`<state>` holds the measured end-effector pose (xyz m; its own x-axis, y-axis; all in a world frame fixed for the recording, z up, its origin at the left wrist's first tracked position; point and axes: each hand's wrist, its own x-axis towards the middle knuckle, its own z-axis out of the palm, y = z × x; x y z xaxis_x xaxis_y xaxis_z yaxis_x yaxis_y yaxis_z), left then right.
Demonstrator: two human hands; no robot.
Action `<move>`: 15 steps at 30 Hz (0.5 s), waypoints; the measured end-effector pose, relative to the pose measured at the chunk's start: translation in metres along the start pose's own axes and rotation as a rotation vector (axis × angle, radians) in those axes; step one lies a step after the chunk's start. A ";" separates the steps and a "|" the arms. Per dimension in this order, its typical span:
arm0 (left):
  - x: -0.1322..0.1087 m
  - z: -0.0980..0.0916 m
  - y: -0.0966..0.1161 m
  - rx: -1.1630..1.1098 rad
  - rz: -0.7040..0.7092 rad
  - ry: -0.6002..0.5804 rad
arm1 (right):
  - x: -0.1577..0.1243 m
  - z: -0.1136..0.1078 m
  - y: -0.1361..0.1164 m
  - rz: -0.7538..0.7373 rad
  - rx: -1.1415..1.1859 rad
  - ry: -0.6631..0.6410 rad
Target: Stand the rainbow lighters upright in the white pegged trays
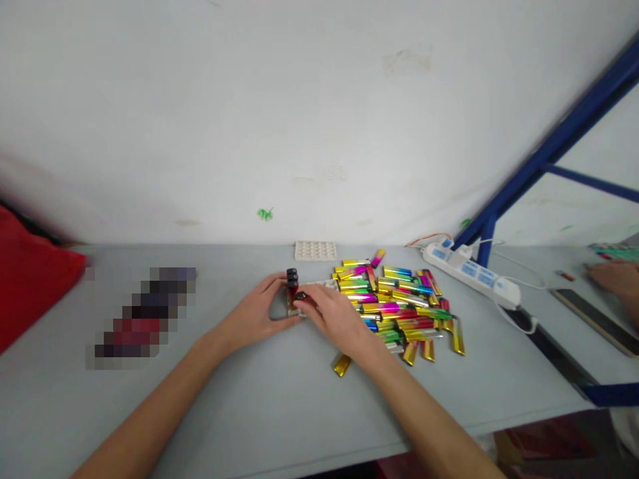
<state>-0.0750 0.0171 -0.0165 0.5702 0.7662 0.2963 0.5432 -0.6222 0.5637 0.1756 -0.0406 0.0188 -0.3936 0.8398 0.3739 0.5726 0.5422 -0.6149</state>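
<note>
**Both hands at a small holder of lighters**

The right hand (335,318) pinches a black-capped lighter (301,297) between narrow fingertips, at the white holder (327,285). The left hand (259,313) curves around the left side of this holder and grips it. Two upright lighters (292,282) stand in it between both hands. Just right of the right hand, a pile of shiny lighters (399,306) lies on the grey bench (200,399). Farther, near the wall, lies a white tray (315,251). To the right is a power strip (472,271), and at the right edge another person's hand (612,279).

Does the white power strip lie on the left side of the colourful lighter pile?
No, the power strip lies to the right of the lighter pile.
</note>
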 end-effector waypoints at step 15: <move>0.000 0.006 -0.012 0.022 0.035 0.047 | 0.012 0.013 -0.019 0.153 -0.400 -0.032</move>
<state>-0.0785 0.0236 -0.0279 0.5595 0.7505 0.3517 0.5373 -0.6515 0.5356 0.1511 -0.0412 0.0260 -0.3011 0.9134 0.2741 0.8573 0.3851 -0.3416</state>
